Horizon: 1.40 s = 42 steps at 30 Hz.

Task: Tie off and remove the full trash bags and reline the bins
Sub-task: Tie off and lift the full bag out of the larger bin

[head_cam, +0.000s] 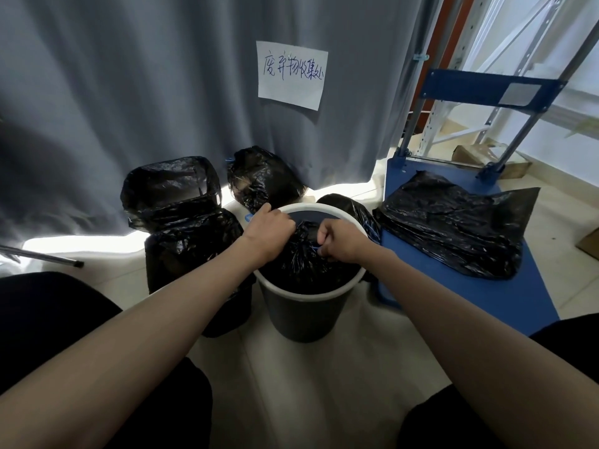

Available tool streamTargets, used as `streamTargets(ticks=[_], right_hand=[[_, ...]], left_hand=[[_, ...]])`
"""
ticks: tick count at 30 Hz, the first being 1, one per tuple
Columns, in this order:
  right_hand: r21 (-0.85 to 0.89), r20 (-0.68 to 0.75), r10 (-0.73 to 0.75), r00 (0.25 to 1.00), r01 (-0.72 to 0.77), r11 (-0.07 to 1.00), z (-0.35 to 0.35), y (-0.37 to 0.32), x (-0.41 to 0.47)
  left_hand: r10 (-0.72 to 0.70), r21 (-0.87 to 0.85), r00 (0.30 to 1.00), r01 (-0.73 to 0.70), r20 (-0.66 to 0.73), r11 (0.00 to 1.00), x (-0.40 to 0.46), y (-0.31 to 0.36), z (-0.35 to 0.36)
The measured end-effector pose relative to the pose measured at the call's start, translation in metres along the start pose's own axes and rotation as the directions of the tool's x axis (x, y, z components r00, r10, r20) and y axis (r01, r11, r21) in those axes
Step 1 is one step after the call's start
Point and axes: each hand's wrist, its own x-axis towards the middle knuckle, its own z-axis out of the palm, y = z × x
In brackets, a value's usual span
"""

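Observation:
A round dark bin with a white rim stands on the floor between my knees. A full black trash bag sits inside it, its neck gathered upward. My left hand grips the gathered neck from the left. My right hand pinches the bag's blue drawstring on the right side of the neck. To the left stands a bin lined with a black bag. A tied black bag rests behind against the curtain, and another lies behind the round bin.
A blue platform trolley on the right carries flat black bags. A grey curtain with a handwritten paper sign hangs behind. Metal shelving and a cardboard box stand at the far right. A metal rod lies at left.

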Motion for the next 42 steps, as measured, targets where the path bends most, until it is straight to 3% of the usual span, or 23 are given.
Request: streamTargets(ticks=[5,8,12,17,27,33,39,42], right_hand=[[0.165,0.009,0.072,0.997,-0.072,0.984,-0.008,-0.004,0.000],[0.344,0.059,0.078,0.995,-0.094,0.934,-0.014,-0.007,-0.002],[0.470,0.147,0.097,0.984,-0.156,0.869,-0.014,-0.011,-0.003],[0.490,0.193,0.034,0.981,-0.126,0.863,-0.017,-0.010,-0.006],[0.663,-0.048,0.021,0.999,0.016,0.749,-0.008,-0.005,-0.002],[0.798,-0.053,-0.056,0.997,0.076,0.598,-0.003,-0.011,0.001],[0.707,0.061,0.102,0.993,-0.115,0.698,0.004,-0.006,0.001],[0.713,0.064,0.167,0.984,-0.162,0.682,0.005,-0.007,0.001]], left_hand=[[-0.110,-0.092,0.991,0.103,-0.073,0.990,0.001,-0.003,-0.011],[-0.184,-0.286,0.981,0.159,-0.065,0.945,0.001,-0.003,-0.013],[-0.292,-0.592,0.956,0.236,0.000,0.771,0.000,-0.001,-0.016],[-0.375,-0.771,0.927,0.260,0.030,0.581,-0.001,0.001,-0.015],[-0.445,-0.895,0.894,0.242,0.056,0.374,0.005,0.002,-0.011],[-0.512,-0.902,0.859,0.212,-0.012,0.375,0.011,0.005,-0.009],[-0.468,-0.815,0.884,0.263,-0.012,0.516,0.004,0.004,0.005],[-0.446,-0.818,0.895,0.252,-0.006,0.516,0.002,0.004,0.007]])
